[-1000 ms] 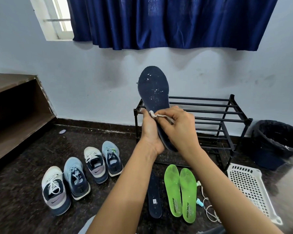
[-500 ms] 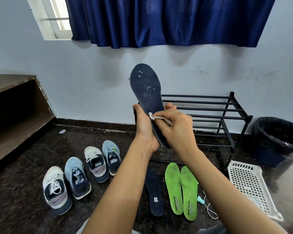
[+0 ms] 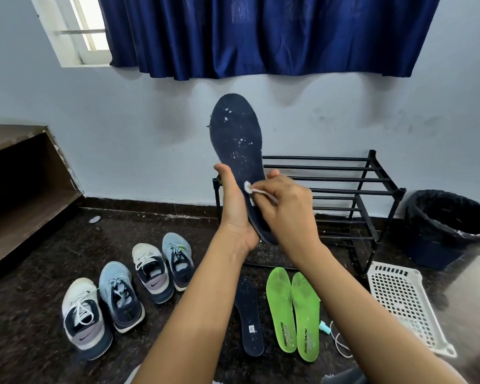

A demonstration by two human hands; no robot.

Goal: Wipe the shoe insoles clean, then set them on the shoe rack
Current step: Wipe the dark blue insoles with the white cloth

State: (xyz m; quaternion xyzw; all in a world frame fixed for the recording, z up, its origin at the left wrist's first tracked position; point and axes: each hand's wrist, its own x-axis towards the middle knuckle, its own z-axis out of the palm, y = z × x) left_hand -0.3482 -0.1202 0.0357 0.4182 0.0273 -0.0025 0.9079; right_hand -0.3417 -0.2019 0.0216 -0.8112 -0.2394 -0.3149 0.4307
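Insole (image 3: 236,139): L hand (image 3: 234,214); wipe (image 3: 248,187): R hand (image 3: 286,212)

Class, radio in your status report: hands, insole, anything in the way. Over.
Left hand grips navy insole upright. Right hand pinches white wipe against it. White specks on insole. Shoe rack behind, nothing blocking.

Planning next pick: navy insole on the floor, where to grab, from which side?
Probably its near end, pinched from above on the person's side. The floor insole lies flat and thin, lengthwise toward the person; that end is unobstructed, while a green insole lies close along its right.
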